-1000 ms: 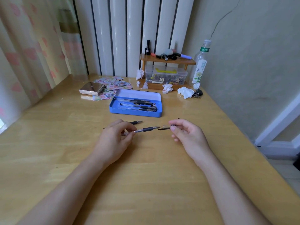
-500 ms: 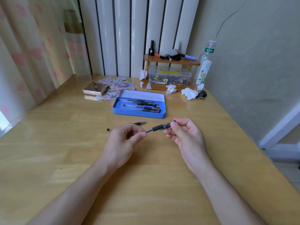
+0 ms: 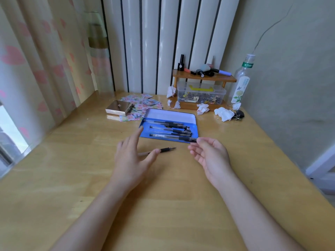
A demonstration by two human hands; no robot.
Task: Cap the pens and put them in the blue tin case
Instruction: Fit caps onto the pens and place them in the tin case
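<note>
- Wooden desk (image 3: 163, 205) in a corner, white ribbed panels and a flowered curtain behind; small wooden shelf (image 3: 204, 78) and clear plastic bottle (image 3: 240, 86) at the back
- Blue tin case (image 3: 169, 128): open on the desk beyond both hands, several capped black gel pens lying lengthwise inside
- Capped pen (image 3: 173, 137): at the case's near edge, blurred; its cap end sits at the right hand's fingertips (image 3: 199, 141); whether it is pinched or already released cannot be told
- Right hand (image 3: 210, 156): palm up, fingers loosely curled
- Uncapped pen (image 3: 156, 150): flat on the desk between the hands and the case, tip pointing right, rear of barrel hidden under the left hand
- Left hand (image 3: 132, 156): fingers spread apart, gripping nothing; thumb tip lies at the pen's barrel, index finger points toward the case's left corner
- Handling, judged: pens light, rigid, smooth and prone to roll; best pinched mid-barrel by the rubber grip, keeping clear of the inked tip
- No loose cap visible
</note>
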